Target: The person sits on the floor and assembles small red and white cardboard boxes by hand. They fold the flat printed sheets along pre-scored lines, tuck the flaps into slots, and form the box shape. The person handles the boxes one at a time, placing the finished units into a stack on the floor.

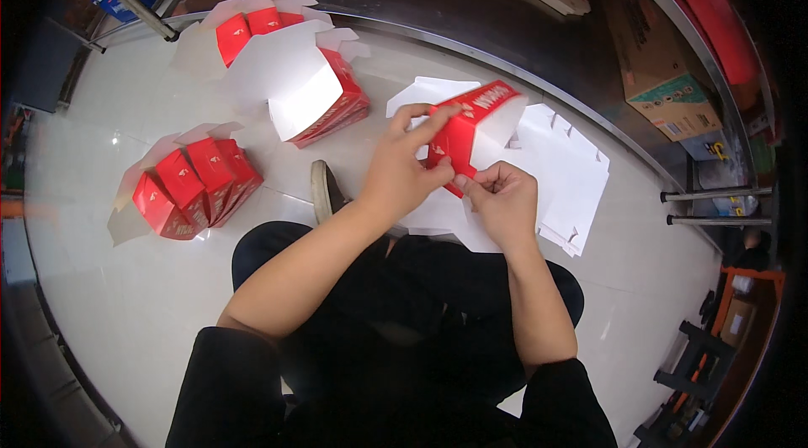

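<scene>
Both hands meet over the person's lap, working one red and white carton point(471, 124) held above the pale floor point(126, 296). Left hand point(404, 166) lies across the carton's near side, fingers stretched out flat and pressing on the red panel, so it is wide rather than curled. Right hand point(503, 200) is closed narrow, thumb and fingertips pinching the carton's lower corner or a small flap there (which of the two is hidden by the fingers). Judging by the half-raised walls, the folding step seems under way: the panels look part-way stood up, and finishing would call for a firm crease along the scored line while the other hand keeps the wall from springing back. The carton is thin glossy card, red outside and plain white inside, with sharp straight edges. Under it, to the right, lies a stack of flat white blanks point(572, 179) with notched tabs along their edges. To the far left sits a pile of open folded boxes point(295, 78) with white flaps standing up, and nearer left a row of closed red boxes point(198, 183) leaning together. One shoe point(324, 191) shows just left of the hands, and the floor is smooth and shiny.
</scene>
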`<state>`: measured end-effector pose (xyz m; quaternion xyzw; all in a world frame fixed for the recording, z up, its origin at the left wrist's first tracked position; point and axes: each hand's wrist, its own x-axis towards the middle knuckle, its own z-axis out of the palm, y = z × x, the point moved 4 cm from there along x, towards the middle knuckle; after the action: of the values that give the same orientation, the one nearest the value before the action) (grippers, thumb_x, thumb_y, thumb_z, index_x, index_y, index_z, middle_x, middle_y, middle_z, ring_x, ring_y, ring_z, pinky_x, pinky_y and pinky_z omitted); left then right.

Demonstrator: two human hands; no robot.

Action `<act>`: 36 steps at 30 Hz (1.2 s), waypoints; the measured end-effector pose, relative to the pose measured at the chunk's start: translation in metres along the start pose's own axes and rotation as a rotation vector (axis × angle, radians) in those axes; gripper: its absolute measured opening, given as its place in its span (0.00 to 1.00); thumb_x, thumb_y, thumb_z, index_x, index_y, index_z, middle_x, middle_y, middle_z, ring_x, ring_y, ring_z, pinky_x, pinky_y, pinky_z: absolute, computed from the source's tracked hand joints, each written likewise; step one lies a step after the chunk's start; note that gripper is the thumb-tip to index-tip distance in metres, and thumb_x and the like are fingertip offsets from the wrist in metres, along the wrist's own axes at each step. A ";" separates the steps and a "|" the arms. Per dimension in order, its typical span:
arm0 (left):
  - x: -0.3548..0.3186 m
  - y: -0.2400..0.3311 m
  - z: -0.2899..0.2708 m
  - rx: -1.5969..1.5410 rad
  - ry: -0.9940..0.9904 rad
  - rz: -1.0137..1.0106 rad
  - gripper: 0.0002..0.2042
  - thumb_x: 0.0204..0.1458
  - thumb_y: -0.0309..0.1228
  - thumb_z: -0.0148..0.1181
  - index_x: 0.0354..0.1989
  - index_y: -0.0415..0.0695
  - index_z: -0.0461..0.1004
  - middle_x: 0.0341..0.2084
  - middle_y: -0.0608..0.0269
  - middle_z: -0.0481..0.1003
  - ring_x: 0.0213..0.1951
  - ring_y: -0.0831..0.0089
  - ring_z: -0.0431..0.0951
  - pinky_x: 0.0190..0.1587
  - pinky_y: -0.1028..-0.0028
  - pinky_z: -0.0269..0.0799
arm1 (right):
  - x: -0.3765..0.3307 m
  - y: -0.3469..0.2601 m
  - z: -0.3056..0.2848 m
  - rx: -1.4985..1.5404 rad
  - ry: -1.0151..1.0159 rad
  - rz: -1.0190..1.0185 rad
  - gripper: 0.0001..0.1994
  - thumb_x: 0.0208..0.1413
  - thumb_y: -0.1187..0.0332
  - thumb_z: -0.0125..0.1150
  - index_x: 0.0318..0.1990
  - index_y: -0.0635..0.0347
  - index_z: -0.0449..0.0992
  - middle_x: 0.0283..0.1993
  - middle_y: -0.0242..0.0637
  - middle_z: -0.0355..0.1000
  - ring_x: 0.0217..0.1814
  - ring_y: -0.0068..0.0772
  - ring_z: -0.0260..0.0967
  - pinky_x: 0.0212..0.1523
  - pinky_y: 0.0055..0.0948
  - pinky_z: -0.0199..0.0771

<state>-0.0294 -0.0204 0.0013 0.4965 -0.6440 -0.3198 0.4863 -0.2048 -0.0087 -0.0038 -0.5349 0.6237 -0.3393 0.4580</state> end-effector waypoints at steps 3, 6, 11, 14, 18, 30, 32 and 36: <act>-0.005 0.010 0.002 0.040 -0.113 -0.024 0.35 0.42 0.15 0.64 0.61 0.58 0.72 0.55 0.58 0.65 0.45 0.69 0.78 0.40 0.74 0.84 | -0.004 -0.003 0.005 -0.109 0.033 -0.088 0.09 0.50 0.75 0.73 0.30 0.67 0.77 0.23 0.40 0.77 0.27 0.24 0.75 0.30 0.26 0.74; -0.004 0.009 0.003 -0.007 -0.114 0.017 0.34 0.42 0.15 0.64 0.60 0.57 0.73 0.56 0.56 0.64 0.48 0.67 0.77 0.41 0.74 0.83 | -0.002 -0.007 0.002 -0.127 0.047 -0.087 0.12 0.50 0.75 0.72 0.39 0.66 0.75 0.26 0.40 0.77 0.31 0.28 0.78 0.31 0.27 0.75; -0.013 0.019 0.009 -0.067 -0.052 0.089 0.32 0.43 0.16 0.62 0.61 0.51 0.71 0.59 0.48 0.60 0.61 0.49 0.67 0.57 0.63 0.75 | -0.002 -0.012 -0.002 0.048 0.031 -0.177 0.24 0.52 0.76 0.70 0.57 0.63 0.69 0.42 0.45 0.77 0.44 0.36 0.79 0.40 0.31 0.77; -0.020 0.019 0.022 -0.205 -0.024 0.176 0.32 0.43 0.17 0.60 0.62 0.50 0.70 0.60 0.46 0.58 0.65 0.45 0.60 0.65 0.57 0.66 | 0.002 -0.007 -0.005 0.232 -0.080 -0.246 0.25 0.54 0.77 0.68 0.60 0.64 0.68 0.51 0.44 0.73 0.51 0.37 0.76 0.49 0.33 0.76; -0.025 0.049 0.017 -0.060 0.093 0.439 0.30 0.43 0.20 0.62 0.60 0.51 0.72 0.60 0.46 0.58 0.64 0.46 0.63 0.66 0.51 0.62 | 0.013 0.002 -0.028 0.233 0.151 -0.192 0.15 0.55 0.75 0.68 0.50 0.65 0.77 0.52 0.40 0.72 0.55 0.33 0.72 0.52 0.32 0.73; -0.070 0.096 -0.027 -0.415 0.343 0.926 0.27 0.48 0.25 0.67 0.58 0.51 0.67 0.54 0.56 0.64 0.60 0.55 0.64 0.69 0.42 0.57 | 0.035 -0.117 0.165 -0.892 -0.256 -1.401 0.14 0.43 0.75 0.74 0.28 0.62 0.69 0.61 0.46 0.67 0.68 0.64 0.59 0.62 0.53 0.68; -0.067 0.097 -0.029 -0.437 0.338 0.910 0.25 0.50 0.24 0.66 0.57 0.50 0.67 0.54 0.54 0.64 0.60 0.54 0.64 0.69 0.43 0.57 | 0.050 -0.123 0.190 -1.006 -0.309 -1.440 0.13 0.43 0.75 0.72 0.28 0.63 0.69 0.61 0.46 0.67 0.69 0.63 0.58 0.62 0.51 0.69; -0.060 0.095 -0.043 -0.514 0.285 0.899 0.22 0.52 0.25 0.64 0.56 0.49 0.67 0.54 0.52 0.65 0.57 0.53 0.67 0.68 0.42 0.57 | 0.083 -0.116 0.216 -1.189 -0.407 -1.456 0.09 0.44 0.75 0.67 0.31 0.63 0.72 0.63 0.47 0.66 0.71 0.59 0.58 0.63 0.50 0.69</act>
<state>-0.0182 0.0687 0.0811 0.0753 -0.6216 -0.1569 0.7638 0.0377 -0.0986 0.0086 -0.9844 0.1175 -0.0695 -0.1114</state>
